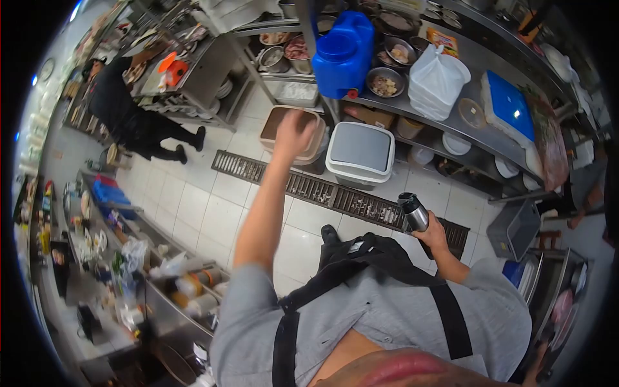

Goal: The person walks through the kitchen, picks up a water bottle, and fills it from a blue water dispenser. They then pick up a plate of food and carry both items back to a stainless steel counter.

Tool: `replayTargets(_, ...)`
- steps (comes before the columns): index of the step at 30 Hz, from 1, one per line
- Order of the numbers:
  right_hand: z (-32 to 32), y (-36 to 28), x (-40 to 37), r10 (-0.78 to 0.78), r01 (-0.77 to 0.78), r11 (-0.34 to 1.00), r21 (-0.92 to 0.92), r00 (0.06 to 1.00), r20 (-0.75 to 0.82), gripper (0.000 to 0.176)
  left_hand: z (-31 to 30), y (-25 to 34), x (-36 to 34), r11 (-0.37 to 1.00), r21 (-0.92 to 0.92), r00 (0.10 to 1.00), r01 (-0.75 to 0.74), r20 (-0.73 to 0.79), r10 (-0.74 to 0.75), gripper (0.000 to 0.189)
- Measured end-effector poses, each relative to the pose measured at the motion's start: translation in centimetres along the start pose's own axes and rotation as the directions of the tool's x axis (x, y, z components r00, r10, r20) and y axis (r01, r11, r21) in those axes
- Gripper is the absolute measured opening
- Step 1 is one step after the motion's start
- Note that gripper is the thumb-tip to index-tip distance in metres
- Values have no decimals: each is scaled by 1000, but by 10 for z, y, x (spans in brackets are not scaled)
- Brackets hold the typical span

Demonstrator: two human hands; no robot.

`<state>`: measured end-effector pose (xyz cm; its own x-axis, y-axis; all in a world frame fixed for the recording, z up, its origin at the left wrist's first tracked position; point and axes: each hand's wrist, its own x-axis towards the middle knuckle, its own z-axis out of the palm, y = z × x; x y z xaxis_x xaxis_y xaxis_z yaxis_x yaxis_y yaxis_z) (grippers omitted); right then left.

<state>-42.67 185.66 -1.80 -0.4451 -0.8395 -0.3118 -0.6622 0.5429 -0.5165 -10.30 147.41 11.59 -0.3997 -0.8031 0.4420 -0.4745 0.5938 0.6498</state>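
Observation:
My left hand [295,133] reaches out in front over an open beige bin [265,132]. Motion blurs its fingers, and I cannot make out whether they hold anything. Lower down on the right, my right hand [436,237] is wrapped round a steel thermos-like jug [418,218] with a black top. The jug is tilted, and part of it is covered by my fingers. Just beyond it stands a white bin with a grey lid [362,143], beside the beige one.
A floor drain grate [309,190] crosses the tiles. On the steel shelving [445,129] are a blue water jug [343,55], a white plastic bag [438,80] and bowls of food. Another person in black [129,106] works at a counter on the left. A grey crate [514,227] stands right.

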Motion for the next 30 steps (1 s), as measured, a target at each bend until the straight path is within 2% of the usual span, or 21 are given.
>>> replayTargets(1, 4, -3, -10, 27, -27, 1000, 3, 1000, -7, 88, 11, 5, 45, 985, 128, 992, -119, -34, 124, 54)
replayTargets(2, 9, -8, -18, 35, -28, 997, 78, 996, -82, 88, 18, 20, 89, 968, 145, 974, -207, -61, 217, 54)
replayTargets(4, 27, -15, -32, 64, -23, 982, 188, 974, -215, 88, 53, 14, 166, 896, 237, 911, -376, -84, 405, 58)
replayTargets(5, 25, -33, -44, 142, -87, 958, 274, 972, -190, 90, 69, 14, 181, 892, 208, 905, -400, -65, 421, 58)
replayTargets(7, 44, -41, -63, 217, -136, 939, 316, 947, -239, 92, 97, 11, 203, 765, 545, 930, -343, 81, 360, 61)
replayTargets(8, 53, -44, -73, 246, -164, 936, 312, 938, -245, 93, 109, 8, 198, 785, 542, 940, -299, 28, 339, 66)
replayTargets(9, 60, -47, -83, 246, -151, 932, 331, 931, -268, 92, 117, 3, 196, 787, 526, 937, -322, 58, 345, 66)
replayTargets(11, 65, -54, -104, 291, -184, 896, 405, 931, -222, 90, 117, 1, 191, 824, 492, 938, -281, -40, 344, 67)
replayTargets(15, 78, -50, -122, 294, -181, 892, 415, 929, -226, 89, 115, 2, 178, 824, 491, 930, -283, -69, 361, 66)
replayTargets(17, 81, -53, -120, 320, -224, 891, 394, 927, -196, 92, 111, 4, 182, 795, 507, 910, -333, -49, 412, 67)
replayTargets(19, 85, -52, -115, 274, -180, 914, 364, 935, -226, 92, 103, 2, 187, 809, 486, 935, -332, 59, 349, 67)
replayTargets(21, 73, -63, -105, 203, -103, 922, 373, 950, -238, 92, 91, 8, 186, 787, 502, 925, -358, 77, 372, 64)
replayTargets(23, 55, -85, -95, 151, -44, 914, 404, 960, -236, 93, 76, 38, 179, 887, 170, 902, -430, 115, 415, 57)
replayTargets(25, 26, -117, -81, 104, 12, 900, 436, 965, -241, 93, 57, 108, 112, 832, -144, 830, -535, 94, 550, 51)
replayTargets(26, 7, -137, -75, 29, 66, 871, 487, 982, -185, 93, 42, 138, 73, 847, -411, 804, -337, 342, 486, 50)
replayTargets(27, -12, -156, -71, -51, 112, 837, 535, 990, -128, 93, 34, 147, 45, 693, -555, 594, -459, 388, 704, 53)
replayTargets(28, -28, -172, -68, -54, 114, 840, 531, 990, -127, 93, 11, 168, 22, 689, -661, 423, -297, 556, 715, 54)
replayTargets(29, -43, -187, -65, -180, 189, 769, 611, 981, -76, 93, 9, 171, 6, 610, -788, 311, -84, 561, 767, 47)
replayTargets(30, -55, -199, -63, -309, 249, 681, 688, 950, -38, 92, 2, 175, -3, 530, -841, 332, -114, 470, 818, 41)
